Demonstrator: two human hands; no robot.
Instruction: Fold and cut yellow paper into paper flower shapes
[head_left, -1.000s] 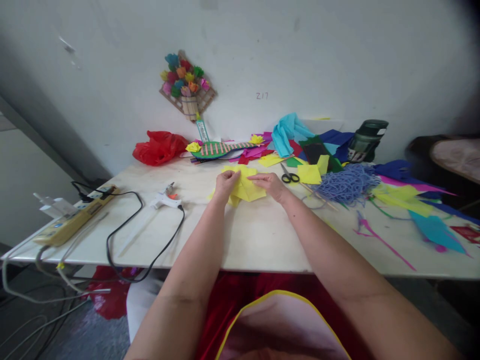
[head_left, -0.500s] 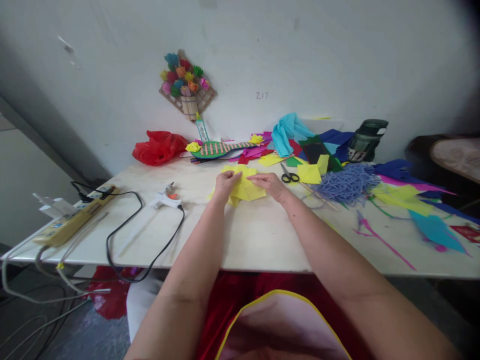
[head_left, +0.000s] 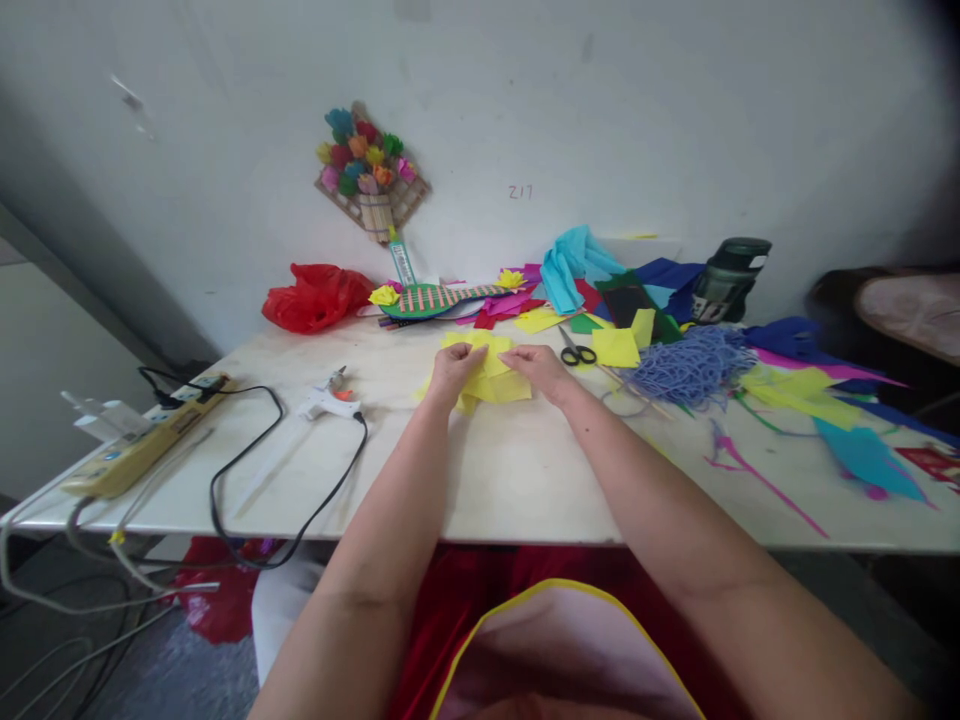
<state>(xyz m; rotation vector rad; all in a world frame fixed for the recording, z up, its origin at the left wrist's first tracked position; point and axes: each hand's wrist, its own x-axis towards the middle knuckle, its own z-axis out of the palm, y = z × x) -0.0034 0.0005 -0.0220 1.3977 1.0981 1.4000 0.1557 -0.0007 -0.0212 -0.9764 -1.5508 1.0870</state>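
Cluttered white worktable [head_left: 517,480] against a bare wall, strewn with coloured paper scraps. Folding a yellow paper sheet [head_left: 491,375] at mid-table: left hand [head_left: 452,370] pinching the sheet's left edge between thumb and fingers, right hand [head_left: 544,368] pressing flat on its right side, fingers together. Seemingly mid-crease; next move likely calling for running the fingertips along the fold while keeping the edges lined up. Lying just right of the sheet: black-handled scissors [head_left: 577,352], then a heap of blue yarn [head_left: 694,365] and loose paper strips beyond. Resting left of the sheet: a glue gun [head_left: 326,400], its black cord [head_left: 255,470] looping toward a power strip [head_left: 142,440]. Crowding the space behind the sheet: a red plastic bag [head_left: 315,295] and a striped paper craft [head_left: 435,298], leaving little room to slide the work forward.
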